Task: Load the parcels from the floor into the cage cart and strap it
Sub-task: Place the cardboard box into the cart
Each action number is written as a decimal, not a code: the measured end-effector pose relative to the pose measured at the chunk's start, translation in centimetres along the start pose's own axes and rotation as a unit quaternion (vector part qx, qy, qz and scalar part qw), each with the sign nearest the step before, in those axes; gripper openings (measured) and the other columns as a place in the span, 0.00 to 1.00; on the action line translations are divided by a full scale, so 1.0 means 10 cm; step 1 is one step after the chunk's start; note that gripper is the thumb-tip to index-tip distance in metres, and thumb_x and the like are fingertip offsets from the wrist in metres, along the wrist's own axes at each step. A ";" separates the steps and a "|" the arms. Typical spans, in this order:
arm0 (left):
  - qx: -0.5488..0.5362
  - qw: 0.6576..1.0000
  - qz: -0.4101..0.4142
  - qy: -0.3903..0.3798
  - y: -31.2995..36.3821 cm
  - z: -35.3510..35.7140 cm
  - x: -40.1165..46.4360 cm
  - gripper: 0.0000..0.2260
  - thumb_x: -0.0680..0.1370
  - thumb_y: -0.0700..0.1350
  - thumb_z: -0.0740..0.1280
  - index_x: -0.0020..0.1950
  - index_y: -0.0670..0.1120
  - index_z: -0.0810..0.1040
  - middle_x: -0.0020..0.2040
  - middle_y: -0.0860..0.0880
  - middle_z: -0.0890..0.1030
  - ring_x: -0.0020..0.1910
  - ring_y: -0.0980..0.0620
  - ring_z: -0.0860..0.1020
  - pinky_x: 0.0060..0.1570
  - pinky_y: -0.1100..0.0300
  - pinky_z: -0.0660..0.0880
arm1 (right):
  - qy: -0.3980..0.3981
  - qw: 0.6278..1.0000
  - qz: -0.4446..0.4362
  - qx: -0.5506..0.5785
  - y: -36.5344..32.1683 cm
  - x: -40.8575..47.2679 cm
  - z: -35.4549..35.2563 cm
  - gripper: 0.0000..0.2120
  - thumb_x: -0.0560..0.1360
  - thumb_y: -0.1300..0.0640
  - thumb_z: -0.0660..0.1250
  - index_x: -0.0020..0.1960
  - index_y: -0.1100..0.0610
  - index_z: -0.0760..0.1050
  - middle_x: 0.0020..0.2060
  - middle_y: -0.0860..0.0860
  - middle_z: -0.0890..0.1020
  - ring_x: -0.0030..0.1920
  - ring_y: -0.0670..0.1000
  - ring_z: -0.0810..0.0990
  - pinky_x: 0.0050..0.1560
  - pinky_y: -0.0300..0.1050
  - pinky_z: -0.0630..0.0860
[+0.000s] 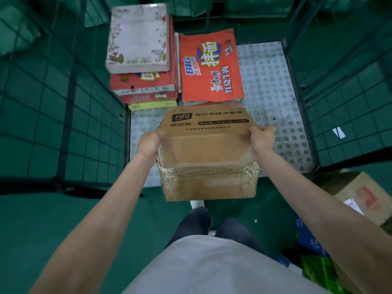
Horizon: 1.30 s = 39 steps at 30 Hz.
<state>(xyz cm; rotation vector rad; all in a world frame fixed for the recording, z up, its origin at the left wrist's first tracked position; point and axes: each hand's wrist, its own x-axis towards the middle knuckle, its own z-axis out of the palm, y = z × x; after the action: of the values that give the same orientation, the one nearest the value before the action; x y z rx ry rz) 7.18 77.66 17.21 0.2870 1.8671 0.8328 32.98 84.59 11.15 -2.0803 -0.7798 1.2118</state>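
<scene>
Grey shirt (212,268) and dark trousers (197,221) at bottom of frame, both bare forearms reaching forward from there. Left hand (148,144) grips the left top edge of a brown box (206,149), fingers curled over the corner. Right hand (262,139) grips the right top edge, thumb on top, fingers wrapped down the side. Box is held clear of the floor, over the open front edge of the cart (273,81), tilted slightly away. "FIFO" logo printed on its far top panel, clear tape band around the near face.

Cart floor is perforated grey plate, dark wire mesh walls left and right, green floor (42,230) showing through the mesh. Already inside, far left: a stack with a white floral box (137,37) on top, red boxes (146,85) under it, yellow box (152,105) at the bottom. Just beside it on the right: a red-orange noodle box (210,66), touching or nearly touching the stack. Right half of the cart floor is bare plate.

Outside the cart, lower right on the floor: a brown parcel (360,196) with a red mark and white label, a blue item (309,238) and a green crate (320,272) near the right forearm.
</scene>
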 end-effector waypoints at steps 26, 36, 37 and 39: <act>-0.034 0.997 0.027 0.069 1.87 2.01 1.41 0.06 0.76 0.43 0.70 0.40 0.45 0.75 0.36 0.47 0.74 0.34 0.50 0.71 0.35 0.56 0.70 | -0.079 0.989 0.058 0.112 -1.82 2.55 -0.35 0.12 0.78 0.63 0.68 0.52 0.57 0.65 0.47 0.54 0.77 0.47 0.53 0.79 0.38 0.50 0.79; -0.114 0.985 0.034 0.127 2.13 2.07 2.30 0.06 0.71 0.44 0.64 0.38 0.49 0.80 0.36 0.50 0.78 0.39 0.48 0.72 0.42 0.52 0.69 | -0.088 0.984 0.043 0.152 -2.42 3.20 0.29 0.12 0.75 0.68 0.67 0.45 0.53 0.67 0.50 0.55 0.79 0.49 0.55 0.79 0.50 0.58 0.81; -0.119 0.983 0.039 0.131 2.09 2.03 2.45 0.06 0.69 0.46 0.64 0.36 0.50 0.81 0.36 0.51 0.78 0.40 0.48 0.73 0.44 0.51 0.71 | -0.090 0.983 0.033 0.159 -2.46 3.23 0.35 0.12 0.75 0.68 0.67 0.45 0.53 0.68 0.51 0.56 0.79 0.50 0.55 0.80 0.51 0.58 0.81; -0.134 0.981 0.040 0.136 2.02 1.96 2.64 0.09 0.70 0.48 0.64 0.41 0.51 0.84 0.41 0.51 0.82 0.45 0.48 0.77 0.51 0.48 0.76 | -0.091 0.981 0.014 0.169 -2.50 3.29 0.50 0.13 0.74 0.69 0.68 0.45 0.54 0.68 0.51 0.56 0.78 0.51 0.55 0.79 0.52 0.56 0.80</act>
<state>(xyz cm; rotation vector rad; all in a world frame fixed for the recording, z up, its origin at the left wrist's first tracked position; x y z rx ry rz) 9.22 114.88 7.11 0.0815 1.9749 1.2150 37.32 126.01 9.91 -1.7272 -0.5772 1.4539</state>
